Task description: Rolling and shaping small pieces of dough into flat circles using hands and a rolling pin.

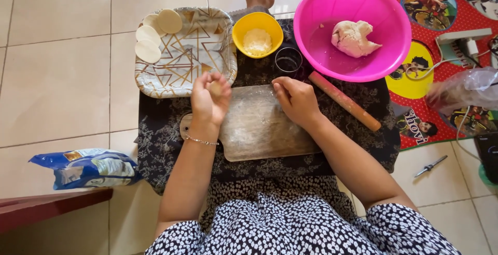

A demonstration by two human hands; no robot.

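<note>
The left hand (209,98) clenched a small dough piece (215,88); beyond it sat the patterned tray (182,58). The right hand (294,98) rested released on the floured wooden board (259,125); the rolling pin (344,101) lay just right.

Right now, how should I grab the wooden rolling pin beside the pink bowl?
Probably grip the rolling pin around its middle, coming from above. It lies flat and slanted on the cloth, a thin round stick with open space on its lower side; the pink bowl crowds its upper end.

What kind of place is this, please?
Probably a home floor used as a cooking spot: a tiled floor, a wooden board on a dark cloth, a pink bowl of dough, and a rolling pin.
</note>
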